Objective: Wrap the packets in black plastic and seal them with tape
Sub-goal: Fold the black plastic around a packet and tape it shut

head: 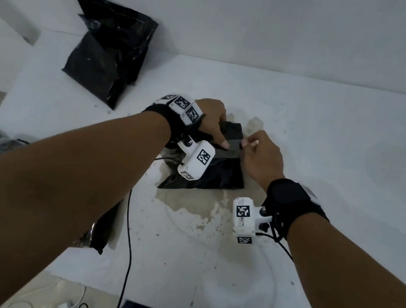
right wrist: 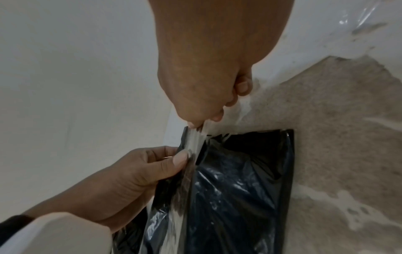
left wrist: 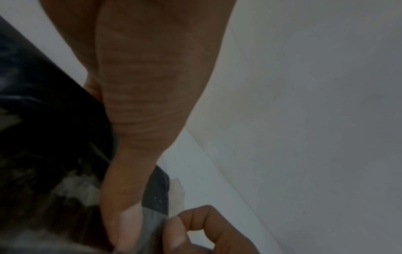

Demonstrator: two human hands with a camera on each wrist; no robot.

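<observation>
Pinching strip of clear tape, right hand fingers clamped on its free end. Left hand thumb presses tape onto flat packet wrapped in black plastic, fingers curled over packet's far edge. Packet lies on stained patch of white table. Second black-wrapped packet well apart, far-left of first.

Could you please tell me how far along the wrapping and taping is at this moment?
Done: one wrapped black bundle lies at the table's far left. In hand: the left hand presses the clear tape onto the black-wrapped packet while the right hand pinches its end. Left: smoothing this strip down; any further packets aren't visible.
</observation>
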